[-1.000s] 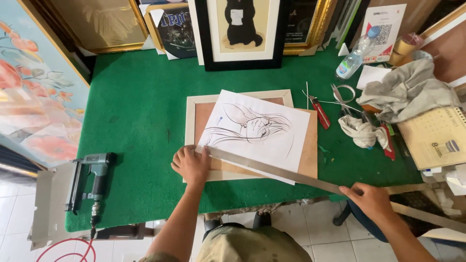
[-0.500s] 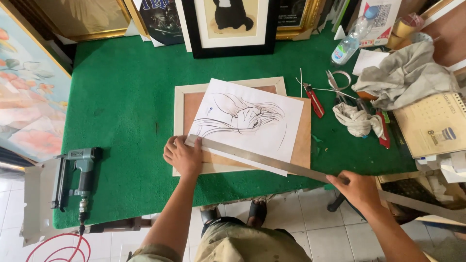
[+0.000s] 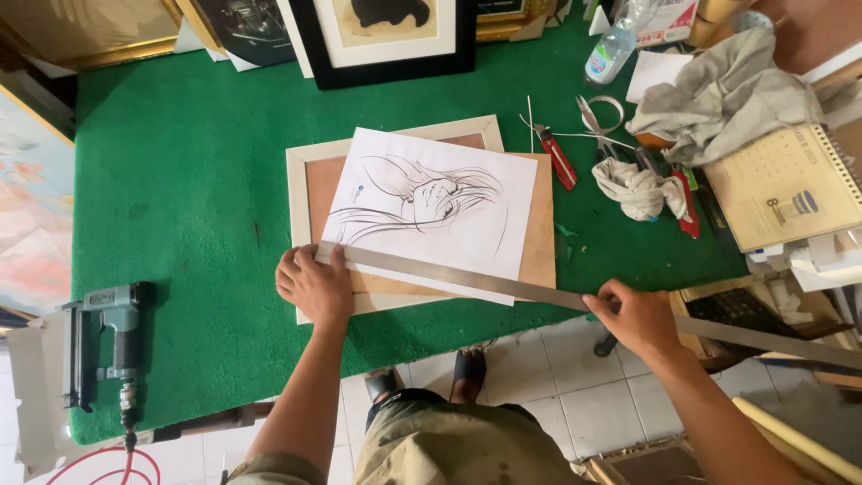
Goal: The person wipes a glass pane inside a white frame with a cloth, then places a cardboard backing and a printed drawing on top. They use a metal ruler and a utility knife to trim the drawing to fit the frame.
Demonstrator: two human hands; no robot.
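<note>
A white sheet with an ink drawing of a long-haired face (image 3: 431, 202) lies tilted on a brown backing board (image 3: 539, 242) inside a pale wooden frame (image 3: 299, 193) on the green table. A long steel ruler (image 3: 467, 277) runs slantwise across the sheet's lower edge and out past the table's front edge to the right. My left hand (image 3: 312, 286) presses flat on the ruler's left end. My right hand (image 3: 636, 316) grips the ruler beyond the table edge.
A nail gun with a red hose (image 3: 106, 341) rests at the front left. A red-handled cutter (image 3: 557, 157), scissors (image 3: 597, 121), rags (image 3: 639, 189), a plastic bottle (image 3: 612, 47) and a desk calendar (image 3: 786, 184) crowd the right. Framed pictures (image 3: 386, 31) lean at the back.
The view has moved closer and shifted slightly. Both hands stay on the ruler, which lies along the sheet's lower edge as before.
</note>
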